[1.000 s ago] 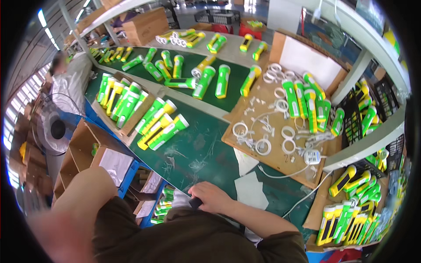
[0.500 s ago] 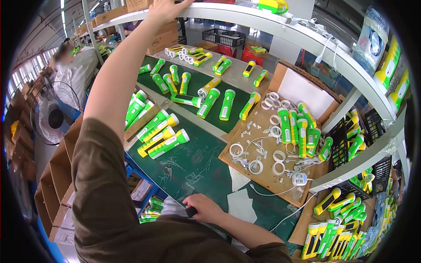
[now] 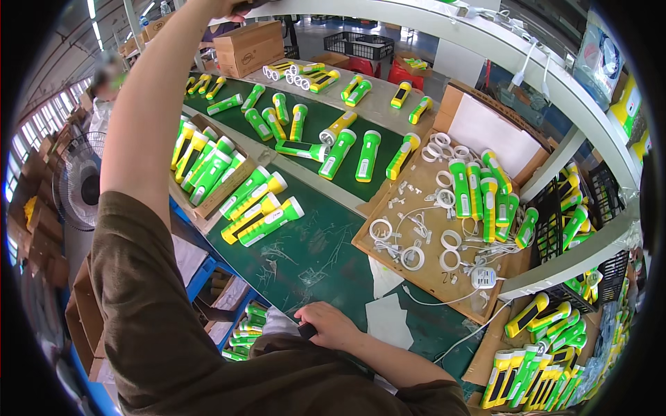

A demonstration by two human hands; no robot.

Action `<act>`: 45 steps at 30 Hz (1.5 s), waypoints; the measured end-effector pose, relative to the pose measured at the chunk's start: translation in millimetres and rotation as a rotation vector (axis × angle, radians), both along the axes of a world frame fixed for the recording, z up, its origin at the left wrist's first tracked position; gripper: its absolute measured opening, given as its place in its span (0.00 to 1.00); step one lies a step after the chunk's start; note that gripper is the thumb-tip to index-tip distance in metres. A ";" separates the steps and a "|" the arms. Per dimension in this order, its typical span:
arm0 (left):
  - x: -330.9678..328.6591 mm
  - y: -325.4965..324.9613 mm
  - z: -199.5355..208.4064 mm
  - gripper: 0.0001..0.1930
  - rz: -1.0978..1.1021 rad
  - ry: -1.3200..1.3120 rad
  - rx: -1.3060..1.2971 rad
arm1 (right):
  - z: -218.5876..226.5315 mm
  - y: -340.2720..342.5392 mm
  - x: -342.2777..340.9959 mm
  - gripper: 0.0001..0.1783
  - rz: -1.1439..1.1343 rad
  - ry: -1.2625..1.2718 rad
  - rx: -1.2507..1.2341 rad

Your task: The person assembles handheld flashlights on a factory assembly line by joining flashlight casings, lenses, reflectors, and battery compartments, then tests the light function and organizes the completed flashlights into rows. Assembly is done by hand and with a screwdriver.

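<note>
Nearest, the right hand [image 3: 333, 326] is kept at the near edge of the green desk [image 3: 312, 256], its grip closed on a small dark object [image 3: 306, 331], as half a second ago. Beyond it, green and yellow flashlights [image 3: 260, 215] are laid in a row. Farthest, the left hand [image 3: 232, 7] has been raised further to the overhead shelf [image 3: 485, 38]; its grip cannot be told, being cut by the rim.

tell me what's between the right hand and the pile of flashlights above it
Only bare green mat between the right hand and the flashlights, in the head view.
</note>
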State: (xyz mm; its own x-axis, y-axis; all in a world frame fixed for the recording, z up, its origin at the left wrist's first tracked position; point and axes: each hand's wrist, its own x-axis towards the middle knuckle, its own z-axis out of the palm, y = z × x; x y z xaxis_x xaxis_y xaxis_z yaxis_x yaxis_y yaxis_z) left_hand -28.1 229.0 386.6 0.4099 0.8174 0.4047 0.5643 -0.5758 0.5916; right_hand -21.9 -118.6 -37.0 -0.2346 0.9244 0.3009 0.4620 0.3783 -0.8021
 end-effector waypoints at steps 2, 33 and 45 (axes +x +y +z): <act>-10.6 36.9 5.0 0.44 0.031 0.187 0.016 | -0.9 0.3 -3.8 0.19 0.028 0.021 0.047; -11.8 24.4 3.7 0.42 0.156 0.157 0.622 | 7.8 -3.1 -0.1 0.17 -0.001 0.034 -0.047; 10.1 62.4 41.4 0.29 0.024 0.006 -0.019 | 7.9 0.7 0.2 0.14 0.007 0.044 -0.024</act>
